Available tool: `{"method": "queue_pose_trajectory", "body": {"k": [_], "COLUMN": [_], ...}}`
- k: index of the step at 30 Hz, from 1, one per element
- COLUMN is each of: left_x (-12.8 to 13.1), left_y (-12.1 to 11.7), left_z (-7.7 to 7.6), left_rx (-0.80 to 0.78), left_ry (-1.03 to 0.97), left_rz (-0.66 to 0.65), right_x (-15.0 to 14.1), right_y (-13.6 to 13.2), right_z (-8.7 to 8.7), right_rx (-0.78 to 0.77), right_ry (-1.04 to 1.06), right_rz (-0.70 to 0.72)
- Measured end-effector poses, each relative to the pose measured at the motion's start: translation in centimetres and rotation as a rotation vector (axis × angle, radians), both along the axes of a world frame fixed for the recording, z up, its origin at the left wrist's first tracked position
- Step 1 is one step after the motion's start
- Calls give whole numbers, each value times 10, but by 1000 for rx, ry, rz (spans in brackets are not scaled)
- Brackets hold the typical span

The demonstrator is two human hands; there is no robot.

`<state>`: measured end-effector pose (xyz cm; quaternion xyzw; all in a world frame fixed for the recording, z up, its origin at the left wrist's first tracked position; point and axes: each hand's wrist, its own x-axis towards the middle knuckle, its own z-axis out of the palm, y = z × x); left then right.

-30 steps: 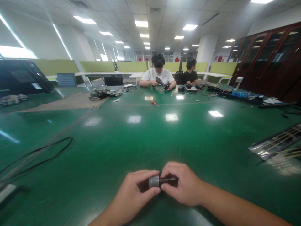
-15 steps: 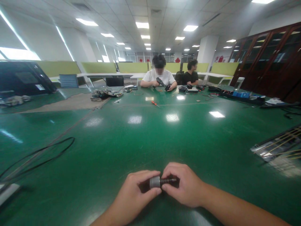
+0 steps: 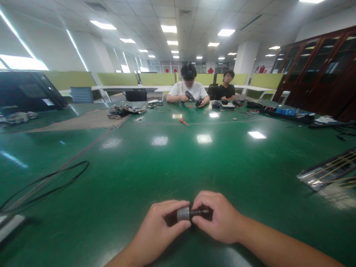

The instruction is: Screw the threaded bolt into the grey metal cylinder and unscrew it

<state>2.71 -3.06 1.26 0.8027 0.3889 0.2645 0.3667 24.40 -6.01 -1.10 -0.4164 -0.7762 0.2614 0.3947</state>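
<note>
At bottom centre of the frame, my left hand point(image 3: 159, 227) grips a grey metallic cylinder point(image 3: 183, 214) and my right hand point(image 3: 219, 218) pinches its dark ribbed shaft point(image 3: 198, 213) – a slackened grip could let it roll away.

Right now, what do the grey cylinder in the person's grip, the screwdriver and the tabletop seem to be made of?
Cylinder: probably metal, dull grey with a soft sheen, though plastic is possible.
Screwdriver: bright orange-red handle, likely plastic; thin shaft probably metal, too small to confirm.
Tabletop: glossy green covering, perhaps vinyl or rubber sheet, since it mirrors the ceiling lights.
</note>
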Motion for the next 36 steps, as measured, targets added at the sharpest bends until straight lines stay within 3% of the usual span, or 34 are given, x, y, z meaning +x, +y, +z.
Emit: {"method": "queue_pose_trajectory", "body": {"k": [11, 36], "left_x": [-5, -4], "left_y": [-2, -2], "left_z": [-7, -3], "left_rx": [114, 116], "left_ry": [21, -14], "left_rz": [-11, -15], "right_x": [0, 1], "right_y": [1, 1], "right_z": [-3, 0], "right_rx": [-9, -10], "right_ry": [-8, 5], "right_rz": [-3, -12]}}
